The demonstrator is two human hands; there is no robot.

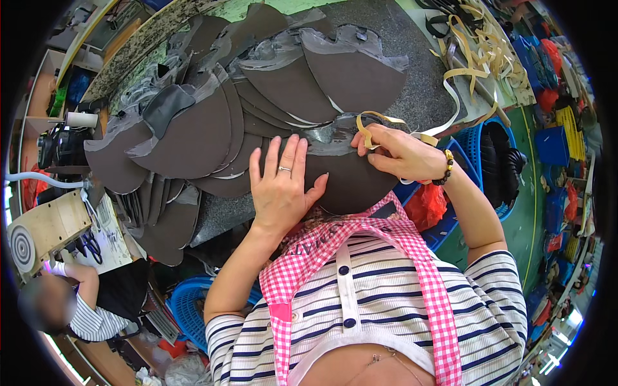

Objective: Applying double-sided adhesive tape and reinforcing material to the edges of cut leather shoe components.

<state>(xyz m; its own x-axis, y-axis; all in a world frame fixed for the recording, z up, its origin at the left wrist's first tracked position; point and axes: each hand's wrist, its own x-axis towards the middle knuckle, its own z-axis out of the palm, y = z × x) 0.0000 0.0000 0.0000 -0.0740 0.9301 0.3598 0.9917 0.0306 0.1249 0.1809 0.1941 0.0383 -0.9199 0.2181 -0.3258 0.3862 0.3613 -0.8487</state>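
Observation:
A dark brown, rounded sheet piece (pixel 344 180) lies in front of me at the table's near edge, its upper edge smeared shiny grey. My left hand (pixel 280 183) rests on its left part, palm down, fingers outstretched, with a ring on one finger. Over the piece's upper right corner, my right hand (pixel 402 154) has its thumb and fingers closed on a narrow beige tape (pixel 368 122). The tape loops above the fingers and runs off to the right. Part of it is hidden behind the hand. Many similar dark pieces (pixel 270 83) lie overlapped in fans beyond my hands.
A heap of loose beige tape (pixel 489 58) lies at the table's far right. Blue baskets (pixel 470 154) stand below on the right, one with red plastic bags (pixel 426 206). Another blue basket (pixel 190 309) is at lower left. A person (pixel 96 309) sits beside a machine at far left.

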